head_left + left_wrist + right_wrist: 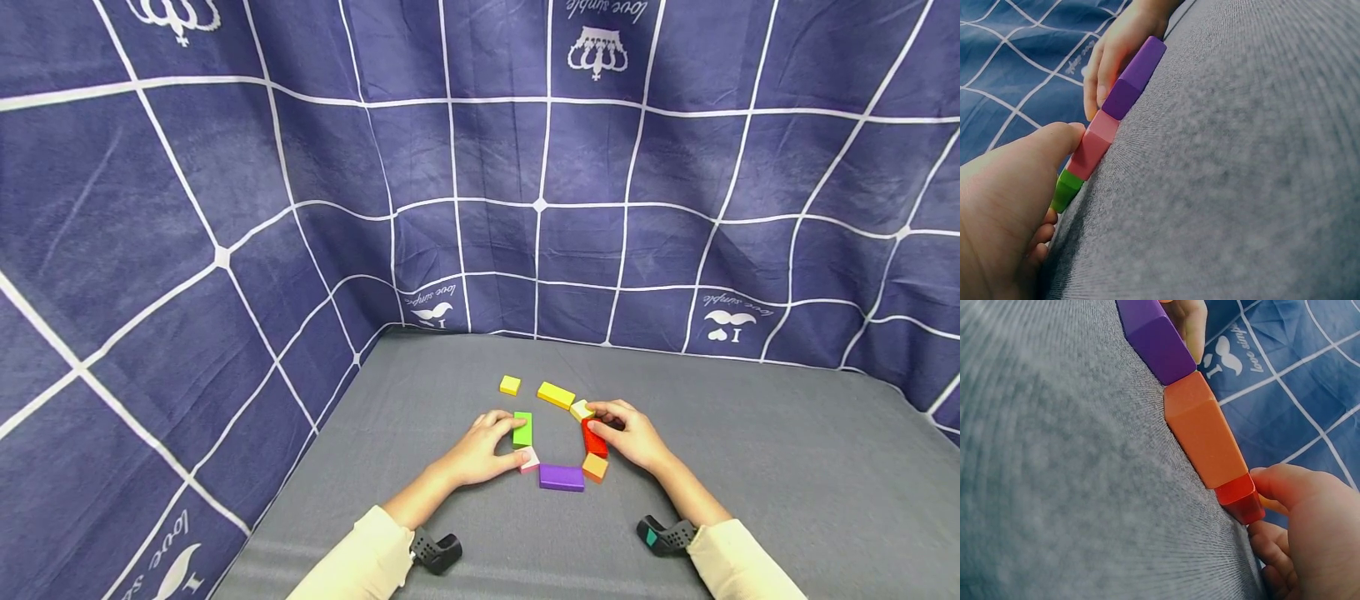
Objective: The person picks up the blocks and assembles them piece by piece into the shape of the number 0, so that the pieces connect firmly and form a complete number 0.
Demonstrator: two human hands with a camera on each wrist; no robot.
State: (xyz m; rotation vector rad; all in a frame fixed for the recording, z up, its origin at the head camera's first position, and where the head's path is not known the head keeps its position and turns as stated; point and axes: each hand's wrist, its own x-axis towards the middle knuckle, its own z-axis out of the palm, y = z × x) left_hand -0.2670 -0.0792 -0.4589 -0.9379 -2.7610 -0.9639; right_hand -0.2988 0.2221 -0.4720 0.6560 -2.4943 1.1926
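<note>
On the grey cloth, coloured blocks form a rough ring. My left hand (480, 452) reaches in from the left, its index fingertip on the green block (522, 430) and its thumb at the pink block (529, 459). In the left wrist view, that thumb touches the pink block's upper edge. On the opposite side my right hand (628, 433) pinches the red block (595, 438), its index fingertip by the cream block (581, 410). Between the hands lies a purple block (561, 477), and an orange block (1207, 434) meets the red one end to end.
A long yellow block (557, 395) lies at the far side of the ring, touching the cream one's corner. Farther left sits a small yellow block (510, 385), apart from the others. Behind the grey surface (750, 467) hangs a blue checked curtain (495, 167).
</note>
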